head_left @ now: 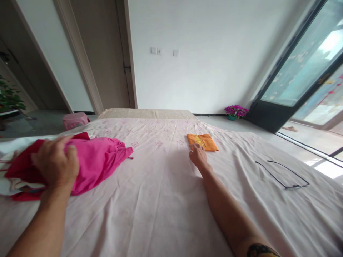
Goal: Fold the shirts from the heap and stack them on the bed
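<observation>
On the left, my left hand [57, 162] is over a pile of clothes, its thumb apart from the fingers, which are a little smeared by motion. Under and beside it lies a bright pink garment [98, 162] with a gathered end and a short cord. A darker red garment [25, 160] and white printed cloth [6, 185] show at the pile's left side. My right hand [198, 155] reaches forward, its fingers resting at the near left edge of a folded orange cloth [207, 142] with yellow lettering. The orange cloth lies flat.
A pale, wrinkled floral sheet [150, 200] covers the broad surface before me. Dark-framed glasses [294, 185] lie on it at the right. Beyond stand a pink stool [76, 120], a potted plant [9, 96], purple flowers [236, 110] and a glass door [292, 78].
</observation>
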